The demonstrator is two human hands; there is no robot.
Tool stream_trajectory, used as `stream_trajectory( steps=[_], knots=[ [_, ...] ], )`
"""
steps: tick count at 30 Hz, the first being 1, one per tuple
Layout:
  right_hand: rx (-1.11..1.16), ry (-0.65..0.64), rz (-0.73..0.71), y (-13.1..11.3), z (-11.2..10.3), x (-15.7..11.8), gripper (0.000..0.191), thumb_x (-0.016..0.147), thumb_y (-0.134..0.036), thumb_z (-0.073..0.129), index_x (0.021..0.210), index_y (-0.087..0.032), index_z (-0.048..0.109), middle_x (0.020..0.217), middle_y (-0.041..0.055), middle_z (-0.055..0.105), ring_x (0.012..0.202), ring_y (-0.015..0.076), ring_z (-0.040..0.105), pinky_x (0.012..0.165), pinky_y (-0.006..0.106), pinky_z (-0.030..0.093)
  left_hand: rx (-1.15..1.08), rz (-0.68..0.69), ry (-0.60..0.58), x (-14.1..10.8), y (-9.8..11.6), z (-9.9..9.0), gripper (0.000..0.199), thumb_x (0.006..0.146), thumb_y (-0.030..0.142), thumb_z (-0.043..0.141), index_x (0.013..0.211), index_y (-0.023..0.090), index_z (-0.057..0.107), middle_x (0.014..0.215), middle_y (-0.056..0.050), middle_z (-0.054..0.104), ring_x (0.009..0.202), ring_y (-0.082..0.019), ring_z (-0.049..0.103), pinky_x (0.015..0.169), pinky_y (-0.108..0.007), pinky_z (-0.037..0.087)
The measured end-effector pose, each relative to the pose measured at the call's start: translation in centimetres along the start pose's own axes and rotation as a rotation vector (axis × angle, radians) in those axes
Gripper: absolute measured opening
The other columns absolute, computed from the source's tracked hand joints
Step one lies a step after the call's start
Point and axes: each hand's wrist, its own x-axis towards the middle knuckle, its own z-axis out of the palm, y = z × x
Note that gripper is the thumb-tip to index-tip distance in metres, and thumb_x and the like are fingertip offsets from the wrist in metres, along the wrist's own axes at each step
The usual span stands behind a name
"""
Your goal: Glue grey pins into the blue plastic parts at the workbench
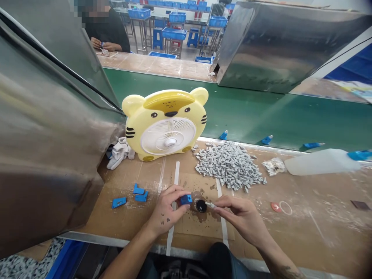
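Between the thumb and fingers of my left hand (170,211) is a small blue plastic block (186,199) with a round hole in its end. My right hand (236,215) pinches a small light-grey piece (210,205), its tip at the rim of a little round cup of black liquid (201,205). The cup stands on stained cardboard between both hands. Beyond it lies a heap of grey pieces (229,164). Several blue parts (141,196) rest on the cardboard left of my left hand.
A yellow animal-faced fan (170,124) stands behind my left hand. White cloth (119,153) lies beside it. A plastic bottle (319,162) lies at the right. Blue parts sit on the green belt (247,116). Across it, a person's hands (106,45) hold something small.
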Motion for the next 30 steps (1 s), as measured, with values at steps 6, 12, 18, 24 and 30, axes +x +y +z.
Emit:
stream_trajectory(
  steps=[6, 12, 18, 24, 30],
  knots=[
    [-0.429, -0.099, -0.227, -0.9, -0.6, 1.1, 0.022, 0.104, -0.029, 0.053, 0.095, -0.019, 0.071, 0.085, 0.0057, 0.070, 0.076, 0.0193, 0.067, 0.068, 0.029, 0.049, 0.013, 0.013, 0.007, 0.1, -0.2, -0.1, 0.027, 0.084, 0.018, 0.072, 0.111, 0.022, 0.077, 0.114, -0.008, 0.072, 0.106, -0.021, 0.067, 0.096, -0.030, 0.052],
    [-0.647, -0.342, -0.263, -1.7, -0.6, 1.8, 0.025, 0.106, -0.020, 0.044, 0.094, -0.017, 0.066, 0.081, 0.0052, 0.063, 0.074, 0.0205, 0.061, 0.067, 0.031, 0.045, 0.000, 0.009, -0.001, 0.1, -0.5, -0.1, 0.029, 0.084, 0.016, 0.073, 0.113, 0.021, 0.077, 0.114, -0.007, 0.072, 0.106, -0.019, 0.067, 0.098, -0.028, 0.051],
    [-0.628, -0.360, -0.267, -1.4, -0.7, 1.7, 0.025, 0.107, -0.021, 0.042, 0.096, -0.017, 0.065, 0.081, 0.0050, 0.061, 0.075, 0.0198, 0.058, 0.067, 0.032, 0.043, -0.087, 0.039, -0.048, -0.1, -0.4, -0.2, 0.027, 0.089, 0.019, 0.068, 0.115, 0.018, 0.076, 0.115, -0.010, 0.070, 0.105, -0.020, 0.067, 0.091, -0.027, 0.055],
    [-0.387, -0.251, -0.352, -1.2, -1.8, 1.2, 0.015, 0.103, -0.015, 0.052, 0.108, -0.020, 0.065, 0.091, 0.0055, 0.065, 0.081, 0.0174, 0.062, 0.070, 0.029, 0.048, -0.445, -0.102, -0.204, -0.3, -0.3, 0.0, 0.035, 0.097, 0.034, 0.061, 0.129, 0.022, 0.068, 0.113, -0.010, 0.064, 0.081, -0.015, 0.066, 0.070, -0.026, 0.058],
    [-0.245, -0.274, -0.514, -4.0, -3.2, 1.8, 0.030, 0.097, -0.003, 0.057, 0.120, -0.020, 0.064, 0.102, 0.0078, 0.068, 0.093, 0.0187, 0.063, 0.079, 0.031, 0.051, -0.864, -0.190, -0.282, -0.2, -0.7, 1.2, 0.029, 0.094, 0.041, 0.068, 0.105, 0.014, 0.064, 0.079, -0.005, 0.065, 0.067, -0.013, 0.065, 0.065, -0.025, 0.057]
  ],
)
